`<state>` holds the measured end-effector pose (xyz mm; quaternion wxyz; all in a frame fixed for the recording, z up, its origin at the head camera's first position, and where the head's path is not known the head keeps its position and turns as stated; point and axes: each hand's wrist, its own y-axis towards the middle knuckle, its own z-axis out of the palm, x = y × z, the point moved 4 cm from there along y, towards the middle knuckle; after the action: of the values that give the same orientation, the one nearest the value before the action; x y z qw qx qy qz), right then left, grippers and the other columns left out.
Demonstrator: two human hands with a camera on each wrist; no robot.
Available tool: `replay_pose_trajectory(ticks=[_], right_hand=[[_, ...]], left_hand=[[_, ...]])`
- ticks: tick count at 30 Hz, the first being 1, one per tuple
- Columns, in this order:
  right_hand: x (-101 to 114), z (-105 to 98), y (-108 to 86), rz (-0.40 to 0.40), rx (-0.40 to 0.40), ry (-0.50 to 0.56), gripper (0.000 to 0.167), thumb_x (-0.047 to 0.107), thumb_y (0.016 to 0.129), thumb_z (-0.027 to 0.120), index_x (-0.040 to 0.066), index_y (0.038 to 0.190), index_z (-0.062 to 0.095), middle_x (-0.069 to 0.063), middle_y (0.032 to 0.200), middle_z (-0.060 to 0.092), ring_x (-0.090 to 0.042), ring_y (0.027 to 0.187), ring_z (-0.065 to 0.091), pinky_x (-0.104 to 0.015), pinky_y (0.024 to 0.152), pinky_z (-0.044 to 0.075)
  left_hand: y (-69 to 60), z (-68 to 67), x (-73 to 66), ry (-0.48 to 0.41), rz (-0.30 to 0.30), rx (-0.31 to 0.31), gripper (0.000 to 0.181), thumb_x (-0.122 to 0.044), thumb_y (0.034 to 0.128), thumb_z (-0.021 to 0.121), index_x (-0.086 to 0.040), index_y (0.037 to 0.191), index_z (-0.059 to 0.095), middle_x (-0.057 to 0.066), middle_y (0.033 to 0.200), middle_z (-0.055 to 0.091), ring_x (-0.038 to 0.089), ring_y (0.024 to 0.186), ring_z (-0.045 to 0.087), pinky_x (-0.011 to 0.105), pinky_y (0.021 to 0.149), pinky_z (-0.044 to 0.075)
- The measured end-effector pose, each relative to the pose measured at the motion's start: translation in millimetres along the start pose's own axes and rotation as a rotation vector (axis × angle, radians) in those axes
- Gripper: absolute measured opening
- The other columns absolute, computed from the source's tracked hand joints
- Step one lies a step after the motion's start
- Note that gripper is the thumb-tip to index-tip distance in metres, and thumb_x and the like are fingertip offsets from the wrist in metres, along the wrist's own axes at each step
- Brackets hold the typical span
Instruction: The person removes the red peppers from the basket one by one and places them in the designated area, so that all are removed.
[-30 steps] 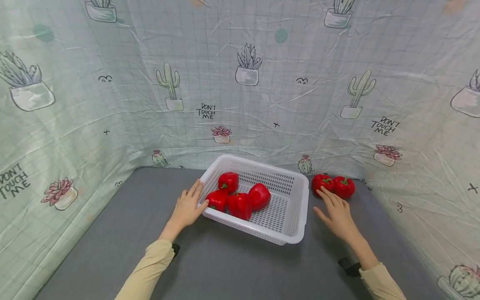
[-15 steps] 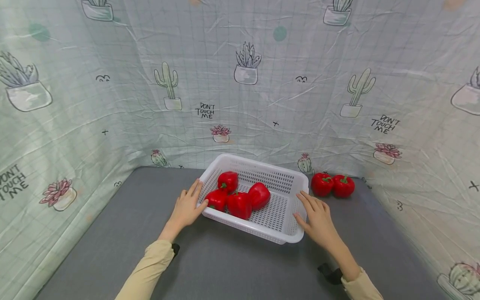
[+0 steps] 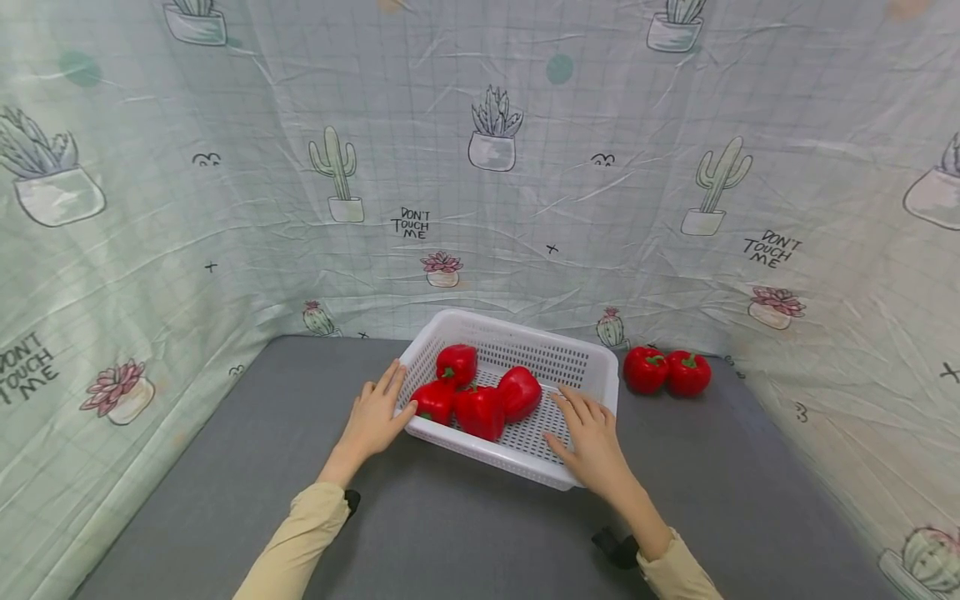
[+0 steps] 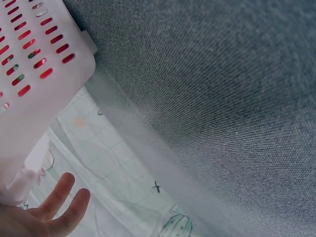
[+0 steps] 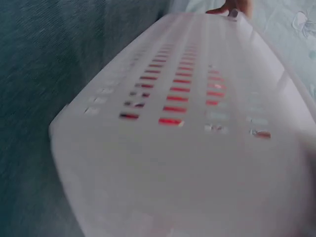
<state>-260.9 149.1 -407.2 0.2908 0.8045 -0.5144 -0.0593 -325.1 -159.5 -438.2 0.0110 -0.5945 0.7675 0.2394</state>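
Note:
A white perforated plastic basket [image 3: 495, 454] stands on the grey table, with several red bell peppers [image 3: 480, 412] grouped in its left half. My left hand [image 3: 375, 417] rests at the basket's left rim, thumb on the near corner and fingers fairly straight. In the left wrist view two fingers [image 4: 71, 212] stretch out past the basket wall. Over the basket's right end hovers my right hand [image 3: 592, 442], fingers spread and slightly bent, holding nothing. The right wrist view shows the basket's outer side [image 5: 168, 173], blurred, with red showing through the slots.
Two more red bell peppers [image 3: 646, 371] sit side by side on the table, right of the basket near the back edge. A cactus-print cloth [image 3: 480, 217] hangs as a wall behind and at both sides. The grey tabletop [image 3: 450, 542] extends in front.
My right hand has moved left, from the two peppers on the table to above the right part of the basket. My left hand, the basket and the peppers look unmoved.

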Motion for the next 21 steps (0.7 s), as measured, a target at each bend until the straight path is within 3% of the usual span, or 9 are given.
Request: replay_pose_trajectory(ticks=[12, 21], right_hand=[[17, 14, 14.9, 0.009, 0.010, -0.009, 0.057, 0.024, 0.073, 0.070, 0.010, 0.124, 0.050, -0.009, 0.133, 0.044, -0.030, 0.116, 0.041, -0.053, 0.092, 0.031], [32, 25, 27.4, 0.021, 0.060, -0.023, 0.061, 0.030, 0.073, 0.069, 0.014, 0.127, 0.047, -0.008, 0.134, 0.044, -0.031, 0.118, 0.040, -0.053, 0.092, 0.033]], left_hand=[[1.0, 1.8, 1.8, 0.000, 0.002, 0.022, 0.063, -0.040, 0.0870, 0.045, -0.008, 0.140, 0.030, 0.012, 0.146, 0.026, 0.036, 0.101, 0.043, 0.052, 0.078, 0.041], [1.1, 0.5, 1.0, -0.002, -0.008, 0.041, 0.063, -0.039, 0.0872, 0.045, -0.008, 0.140, 0.028, 0.012, 0.147, 0.024, 0.036, 0.100, 0.043, 0.051, 0.078, 0.041]])
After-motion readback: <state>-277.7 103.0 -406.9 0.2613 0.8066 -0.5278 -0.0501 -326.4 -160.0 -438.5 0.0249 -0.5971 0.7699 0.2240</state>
